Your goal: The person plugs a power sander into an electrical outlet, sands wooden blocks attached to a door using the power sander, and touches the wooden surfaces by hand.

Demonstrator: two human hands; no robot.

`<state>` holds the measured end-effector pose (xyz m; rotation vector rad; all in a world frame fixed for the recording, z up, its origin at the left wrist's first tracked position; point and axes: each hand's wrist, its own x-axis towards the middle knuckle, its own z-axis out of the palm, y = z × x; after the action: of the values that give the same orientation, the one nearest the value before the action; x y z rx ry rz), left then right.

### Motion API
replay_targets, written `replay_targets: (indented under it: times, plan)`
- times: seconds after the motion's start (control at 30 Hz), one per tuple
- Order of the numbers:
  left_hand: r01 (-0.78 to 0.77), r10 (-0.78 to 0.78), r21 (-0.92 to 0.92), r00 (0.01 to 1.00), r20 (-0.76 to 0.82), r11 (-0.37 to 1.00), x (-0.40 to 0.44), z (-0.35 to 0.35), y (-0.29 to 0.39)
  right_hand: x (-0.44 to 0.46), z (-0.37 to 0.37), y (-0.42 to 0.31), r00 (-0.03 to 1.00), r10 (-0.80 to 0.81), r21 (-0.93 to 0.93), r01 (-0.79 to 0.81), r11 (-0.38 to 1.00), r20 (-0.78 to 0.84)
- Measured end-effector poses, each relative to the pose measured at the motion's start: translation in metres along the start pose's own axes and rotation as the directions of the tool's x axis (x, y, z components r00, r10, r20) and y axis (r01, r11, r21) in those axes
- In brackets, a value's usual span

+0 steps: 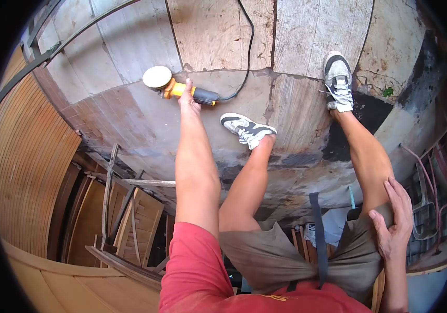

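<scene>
My left hand (188, 99) is wrapped round the body of a yellow and black angle grinder (170, 87), held out over the floor at arm's length. A round, pale disc (157, 77) is on the grinder's head and faces up toward me. From the handle's rear end runs a black power cord (249, 47), curving away to the top of the view. My right hand (396, 219) lies flat on my right leg near the knee, at the hem of the brown shorts (367, 242), with its fingers stretched out and nothing in them.
Worn tiles and boards make up the floor (307, 112). My two sneakers stand on it, the left shoe (247, 129) near the cord. Stacked wooden panels (30, 156) and a wooden frame (110, 193) are at left. Metal frames (435, 193) stand at right.
</scene>
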<state>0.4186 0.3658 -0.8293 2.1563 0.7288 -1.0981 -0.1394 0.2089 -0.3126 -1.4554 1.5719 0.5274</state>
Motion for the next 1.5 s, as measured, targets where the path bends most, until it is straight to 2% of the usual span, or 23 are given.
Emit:
replay_targets:
  times: [0.07,0.17,0.2,0.3,0.33,0.4,0.53,0.57,0.6,0.73,0.83,1.0,1.03,1.1,1.13,1.17,1.2,1.23,1.27,1.3,1.37,1.43,1.5]
  plan:
    - [0.030,-0.030,0.016,1.000,0.005,0.999,-0.012,0.011,0.008,0.003,-0.002,0.000,1.000,0.000,0.001,0.000,1.000,0.001]
    - [0.029,-0.025,-0.086,0.998,0.054,0.996,0.003,0.011,0.007,0.004,-0.003,0.001,1.000,-0.016,0.002,0.016,1.000,-0.003]
    - [0.013,0.000,-0.288,0.999,0.046,0.958,0.001,0.014,0.007,0.003,-0.003,0.001,1.000,-0.018,0.004,0.018,1.000,0.000]
    - [-0.028,0.031,-0.267,0.999,0.007,0.963,-0.030,0.012,0.000,0.002,-0.003,0.002,1.000,-0.026,0.024,0.026,0.999,-0.006]
    - [-0.022,0.040,-0.272,0.998,0.058,0.962,-0.039,0.009,-0.006,0.000,-0.001,0.004,1.000,-0.024,0.031,0.025,0.999,-0.012]
    - [-0.159,0.162,-0.187,0.987,-0.001,0.969,-0.112,0.023,-0.016,-0.004,0.001,0.009,0.999,-0.023,0.048,0.024,0.999,-0.029]
    - [-0.180,0.233,-0.252,0.951,0.201,0.951,-0.224,0.028,-0.056,-0.011,0.006,0.021,0.997,-0.021,0.117,0.029,0.993,-0.072]
    - [-0.242,0.312,-0.305,0.927,0.207,0.921,-0.246,0.031,-0.071,-0.012,0.008,0.025,0.996,-0.022,0.141,0.034,0.989,-0.086]
    - [-0.170,0.251,-0.295,0.931,0.264,0.940,-0.272,0.029,-0.079,-0.015,0.011,0.028,0.993,-0.034,0.138,0.050,0.989,-0.109]
    - [-0.109,0.222,-0.299,0.900,0.375,0.948,-0.389,0.030,-0.104,-0.028,0.022,0.047,0.988,-0.058,0.129,0.076,0.989,-0.142]
    - [-0.021,0.173,-0.283,0.835,0.522,0.959,-0.445,0.022,-0.123,-0.034,0.033,0.057,0.981,-0.071,0.150,0.098,0.984,-0.179]
    - [-0.168,0.260,-0.209,0.773,0.579,0.963,-0.577,0.017,-0.100,-0.042,0.034,0.063,0.971,-0.079,0.184,0.122,0.975,-0.224]
    - [-0.203,0.273,-0.182,0.755,0.596,0.962,-0.598,0.013,-0.092,-0.041,0.036,0.064,0.938,-0.119,0.151,0.175,0.973,-0.326]
    - [-0.259,0.267,-0.110,0.719,0.642,0.960,-0.642,0.004,-0.075,-0.044,0.020,0.062,0.900,-0.133,0.132,0.204,0.970,-0.415]
    - [-0.286,0.256,-0.067,0.700,0.666,0.956,-0.657,-0.001,-0.064,-0.045,0.015,0.059,0.774,-0.234,0.091,0.351,0.932,-0.589]
    - [-0.322,0.254,-0.029,0.685,0.683,0.946,-0.674,-0.006,-0.051,-0.049,0.005,0.054,0.668,-0.318,0.032,0.456,0.889,-0.673]
    - [-0.477,0.336,0.024,0.652,0.680,0.878,-0.693,-0.012,-0.037,-0.060,-0.008,0.044,0.638,-0.349,0.068,0.534,0.843,-0.687]
    - [-0.618,0.422,0.074,0.613,0.668,0.782,-0.708,-0.014,-0.025,-0.071,-0.026,0.027,0.557,-0.402,0.052,0.628,0.777,-0.727]
    - [-0.720,0.514,0.063,0.550,0.658,0.691,-0.727,-0.014,-0.013,-0.089,-0.041,0.011,0.612,-0.402,0.153,0.656,0.739,-0.681]
    - [-0.802,0.588,0.063,0.487,0.646,0.595,-0.751,-0.015,-0.003,-0.105,-0.054,-0.005,0.854,-0.279,0.560,0.503,0.658,-0.440]
    - [-0.852,0.612,0.150,0.472,0.634,0.502,-0.796,-0.016,0.020,-0.127,-0.082,-0.044,0.869,-0.289,0.778,0.490,0.393,-0.402]
    - [-0.870,0.620,0.235,0.477,0.623,0.433,-0.856,-0.013,0.038,-0.143,-0.109,-0.077,0.870,-0.299,0.896,0.435,0.088,-0.393]
    - [-0.872,0.626,0.306,0.488,0.608,0.383,-0.917,-0.013,0.055,-0.156,-0.144,-0.103,0.838,-0.292,0.841,0.518,0.158,-0.462]
